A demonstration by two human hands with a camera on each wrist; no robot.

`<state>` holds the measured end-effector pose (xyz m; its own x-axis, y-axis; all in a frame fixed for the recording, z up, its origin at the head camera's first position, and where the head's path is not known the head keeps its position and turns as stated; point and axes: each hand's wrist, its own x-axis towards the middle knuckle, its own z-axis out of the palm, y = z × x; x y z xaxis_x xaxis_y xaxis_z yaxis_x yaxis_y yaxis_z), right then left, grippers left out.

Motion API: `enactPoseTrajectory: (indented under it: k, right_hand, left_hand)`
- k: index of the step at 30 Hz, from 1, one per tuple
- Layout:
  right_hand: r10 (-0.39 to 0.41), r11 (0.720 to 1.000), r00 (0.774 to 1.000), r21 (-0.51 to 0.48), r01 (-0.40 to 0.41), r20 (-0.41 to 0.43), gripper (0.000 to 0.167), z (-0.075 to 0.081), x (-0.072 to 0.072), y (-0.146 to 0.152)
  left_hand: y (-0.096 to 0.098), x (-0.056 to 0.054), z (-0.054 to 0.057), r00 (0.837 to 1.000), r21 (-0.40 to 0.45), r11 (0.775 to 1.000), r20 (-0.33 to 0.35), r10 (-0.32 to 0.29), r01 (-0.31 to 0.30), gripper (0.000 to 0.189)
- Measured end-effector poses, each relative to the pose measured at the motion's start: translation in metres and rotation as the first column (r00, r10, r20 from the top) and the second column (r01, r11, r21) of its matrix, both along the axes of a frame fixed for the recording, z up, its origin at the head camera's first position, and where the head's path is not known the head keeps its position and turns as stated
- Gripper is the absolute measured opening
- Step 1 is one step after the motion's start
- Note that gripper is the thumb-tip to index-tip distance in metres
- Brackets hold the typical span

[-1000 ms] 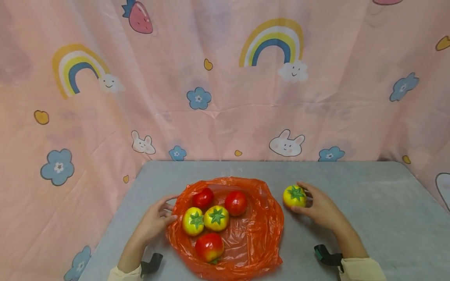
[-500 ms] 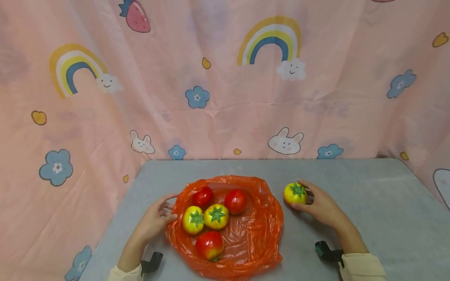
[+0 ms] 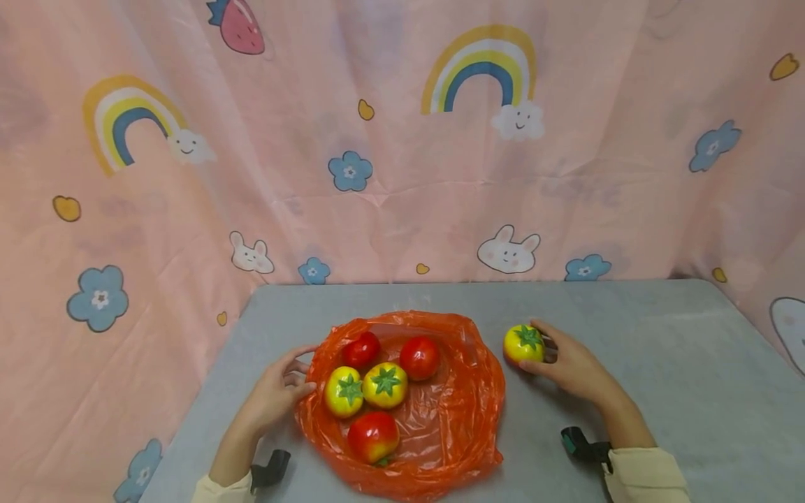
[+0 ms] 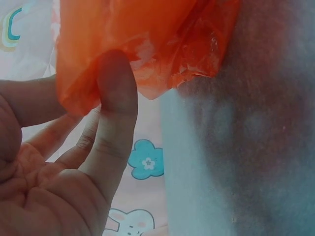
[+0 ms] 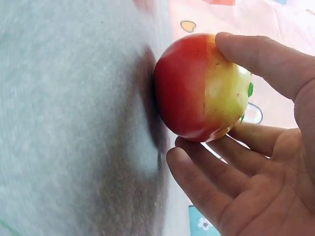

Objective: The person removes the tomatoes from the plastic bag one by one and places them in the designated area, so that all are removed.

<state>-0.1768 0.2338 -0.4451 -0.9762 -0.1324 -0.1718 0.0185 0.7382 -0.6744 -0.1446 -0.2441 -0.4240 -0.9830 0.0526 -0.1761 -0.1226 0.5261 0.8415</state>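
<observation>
In the head view an orange-red plastic bag lies spread with its mouth up. Several tomatoes rest inside, among them a red tomato and a yellow one with a green star-shaped top. At the bag's left rim, my left hand pinches the thin plastic between thumb and finger, as the left wrist view shows. To the right of the bag, my right hand holds another tomato, red below and yellow above, between thumb and fingers. Whether it touches the tabletop, I cannot tell.
A grey table carries everything. Behind it hangs a pink curtain printed with rainbows, flowers and rabbits. Black wrist mounts, one on the left wrist and one on the right, stick out beside the forearms.
The head view has shifted slightly, so everything sits a little further up and left. Both hands keep their holds, with little or no movement relative to the bag.
</observation>
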Motion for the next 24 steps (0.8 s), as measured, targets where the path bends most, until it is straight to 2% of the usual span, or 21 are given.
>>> enactPoseTrajectory:
  k: [15, 24]
  right_hand:
    - [0.024, 1.000, 1.000, 0.015, -0.024, -0.011, 0.103, 0.0005, -0.0004, -0.0001]
    - [0.028, 1.000, 0.998, 0.012, -0.028, -0.051, 0.102, -0.0008, 0.0020, 0.0028]
  left_hand:
    - [-0.0004, -0.0008, -0.0006, 1.000, -0.004, 1.000, 0.005, 0.005, -0.005, 0.061]
    - [-0.0011, -0.0025, -0.0026, 1.000, 0.010, 1.000, -0.015, -0.013, 0.014, 0.062]
